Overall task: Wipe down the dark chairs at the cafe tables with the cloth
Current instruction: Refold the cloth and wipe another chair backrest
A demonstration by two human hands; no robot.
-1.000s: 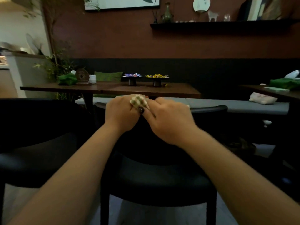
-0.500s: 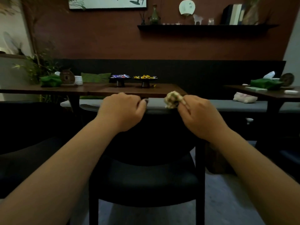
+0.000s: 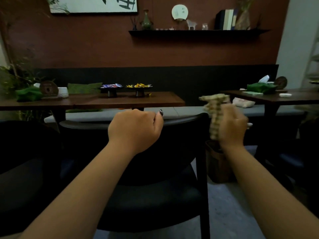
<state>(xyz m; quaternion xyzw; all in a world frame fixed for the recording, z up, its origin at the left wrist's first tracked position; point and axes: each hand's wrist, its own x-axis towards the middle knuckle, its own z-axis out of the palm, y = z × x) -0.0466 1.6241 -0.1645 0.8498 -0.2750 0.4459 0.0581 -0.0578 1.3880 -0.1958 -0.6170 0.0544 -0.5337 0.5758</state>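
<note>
Our right hand [image 3: 232, 125] grips the bunched cloth [image 3: 214, 114] just off the right end of the dark chair [image 3: 183, 152] backrest, which runs leftward under our curled left hand [image 3: 135, 129] holding it.

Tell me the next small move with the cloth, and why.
Probably bring the cloth back down onto the chair's top rail: the right hand holds it bunched just off the rail's right end, while the left hand rests on the rail.

The 1 head-worn view looks forward and slightly down, close over a chair [image 3: 155, 192], toward the wall.
</note>
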